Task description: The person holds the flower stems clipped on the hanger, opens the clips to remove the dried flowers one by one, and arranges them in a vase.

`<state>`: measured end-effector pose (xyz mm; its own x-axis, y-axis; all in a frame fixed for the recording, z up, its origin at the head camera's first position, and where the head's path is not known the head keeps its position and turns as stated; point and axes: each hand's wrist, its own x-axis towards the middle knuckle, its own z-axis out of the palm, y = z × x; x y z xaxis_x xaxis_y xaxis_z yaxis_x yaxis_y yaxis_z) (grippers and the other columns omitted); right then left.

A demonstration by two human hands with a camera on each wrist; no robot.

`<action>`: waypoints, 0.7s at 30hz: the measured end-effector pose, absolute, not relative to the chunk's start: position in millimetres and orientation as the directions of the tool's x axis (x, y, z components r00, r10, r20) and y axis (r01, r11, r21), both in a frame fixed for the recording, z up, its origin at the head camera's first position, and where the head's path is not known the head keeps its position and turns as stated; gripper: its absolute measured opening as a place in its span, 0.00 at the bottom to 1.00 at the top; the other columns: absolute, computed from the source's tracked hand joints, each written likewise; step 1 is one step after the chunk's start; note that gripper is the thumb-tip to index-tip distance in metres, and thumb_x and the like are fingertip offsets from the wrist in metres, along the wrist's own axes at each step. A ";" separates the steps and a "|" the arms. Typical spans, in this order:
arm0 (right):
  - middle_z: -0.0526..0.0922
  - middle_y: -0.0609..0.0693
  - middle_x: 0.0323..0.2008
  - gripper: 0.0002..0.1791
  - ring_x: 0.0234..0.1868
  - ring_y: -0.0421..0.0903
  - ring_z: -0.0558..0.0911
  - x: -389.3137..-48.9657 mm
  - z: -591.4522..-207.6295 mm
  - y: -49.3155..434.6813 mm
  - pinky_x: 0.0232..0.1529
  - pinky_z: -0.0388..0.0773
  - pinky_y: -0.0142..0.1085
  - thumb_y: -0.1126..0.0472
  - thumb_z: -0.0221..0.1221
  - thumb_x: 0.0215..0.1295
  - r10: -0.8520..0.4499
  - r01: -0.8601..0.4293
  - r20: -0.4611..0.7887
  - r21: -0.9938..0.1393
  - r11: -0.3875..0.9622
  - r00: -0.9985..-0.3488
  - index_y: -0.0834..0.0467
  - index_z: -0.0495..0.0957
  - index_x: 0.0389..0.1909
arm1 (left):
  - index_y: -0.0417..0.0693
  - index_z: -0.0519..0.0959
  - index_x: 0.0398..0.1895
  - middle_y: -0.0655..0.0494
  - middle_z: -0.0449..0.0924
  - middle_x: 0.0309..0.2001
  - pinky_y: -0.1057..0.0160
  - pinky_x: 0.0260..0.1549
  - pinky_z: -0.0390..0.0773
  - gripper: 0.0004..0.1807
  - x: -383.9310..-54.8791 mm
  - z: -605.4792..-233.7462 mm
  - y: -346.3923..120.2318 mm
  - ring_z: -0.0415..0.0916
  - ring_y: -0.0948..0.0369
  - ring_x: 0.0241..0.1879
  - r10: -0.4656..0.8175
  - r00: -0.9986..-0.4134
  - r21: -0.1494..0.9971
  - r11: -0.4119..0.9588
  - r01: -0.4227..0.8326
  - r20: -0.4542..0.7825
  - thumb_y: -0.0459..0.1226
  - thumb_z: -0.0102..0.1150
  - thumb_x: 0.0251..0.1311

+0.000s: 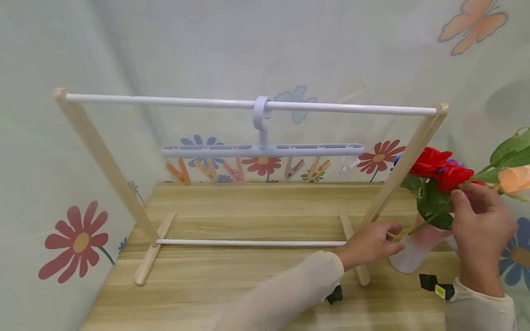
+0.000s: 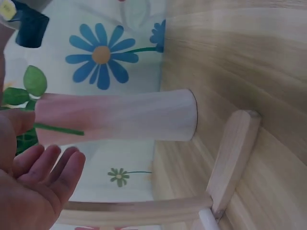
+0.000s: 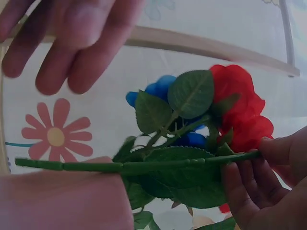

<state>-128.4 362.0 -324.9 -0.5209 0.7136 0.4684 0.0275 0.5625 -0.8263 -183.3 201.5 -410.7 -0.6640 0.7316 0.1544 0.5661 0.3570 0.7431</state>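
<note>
My right hand (image 1: 482, 225) pinches a green flower stem (image 3: 144, 165) between thumb and fingers. Its bare lower end slants down in front of the vase (image 2: 115, 117), which is pink at the top and white below. Beyond the hand the stem appears to run to a peach flower (image 1: 515, 179) with green leaves at the right edge. Red roses (image 1: 434, 168) and blue flowers (image 3: 160, 88) stand in the vase. My left hand (image 1: 372, 243) is left of the vase, near the stem's end, fingers loosely bent and holding nothing.
A wooden rack with a white top bar (image 1: 165, 101) stands on the wood-grain table (image 1: 248, 285). From the bar hangs a pale blue hanger (image 1: 262, 150) with several clothes pegs (image 1: 180, 172). The rack's right post (image 1: 399, 172) rises close to the flowers. Behind is a flower-patterned backdrop (image 1: 198, 46).
</note>
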 end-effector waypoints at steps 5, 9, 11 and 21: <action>0.76 0.22 0.29 0.13 0.30 0.23 0.75 -136.2 -313.4 370.6 0.34 0.71 0.13 0.55 0.63 0.70 0.740 -0.006 0.433 -0.865 0.501 -0.515 0.50 0.86 0.52 | 0.53 0.72 0.69 0.66 0.77 0.66 0.83 0.48 0.75 0.28 -188.5 -409.5 224.4 0.80 0.72 0.57 0.653 -0.729 0.783 0.338 0.522 0.204 0.51 0.61 0.69; 0.78 0.24 0.30 0.11 0.28 0.25 0.77 -138.1 -308.3 370.8 0.33 0.73 0.13 0.58 0.63 0.69 0.735 -0.058 0.449 -0.869 0.491 -0.509 0.55 0.86 0.48 | 0.51 0.73 0.67 0.63 0.78 0.63 0.83 0.46 0.74 0.29 -188.9 -408.1 237.5 0.79 0.72 0.56 0.613 -0.756 0.822 0.292 0.489 0.232 0.49 0.64 0.66; 0.79 0.24 0.32 0.11 0.29 0.25 0.77 -136.8 -306.5 370.9 0.34 0.74 0.13 0.59 0.63 0.69 0.741 -0.058 0.450 -0.870 0.490 -0.497 0.55 0.86 0.49 | 0.52 0.75 0.65 0.64 0.80 0.60 0.84 0.45 0.73 0.26 -188.1 -407.7 243.6 0.79 0.73 0.54 0.614 -0.750 0.827 0.272 0.492 0.244 0.48 0.65 0.65; 0.75 0.19 0.32 0.14 0.33 0.22 0.74 -129.5 -293.8 367.7 0.38 0.71 0.14 0.56 0.61 0.72 0.732 -0.019 0.554 -0.802 0.597 -0.397 0.53 0.86 0.53 | 0.48 0.82 0.53 0.58 0.84 0.49 0.86 0.39 0.73 0.17 -189.9 -409.1 265.6 0.82 0.75 0.44 0.530 -0.790 0.896 0.120 0.428 0.307 0.44 0.66 0.65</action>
<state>-129.5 367.7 -293.8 -0.3970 0.7319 0.5539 -0.0194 0.5966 -0.8023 -189.9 265.6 -409.1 -0.7904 0.5303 0.3066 0.4279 0.1199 0.8958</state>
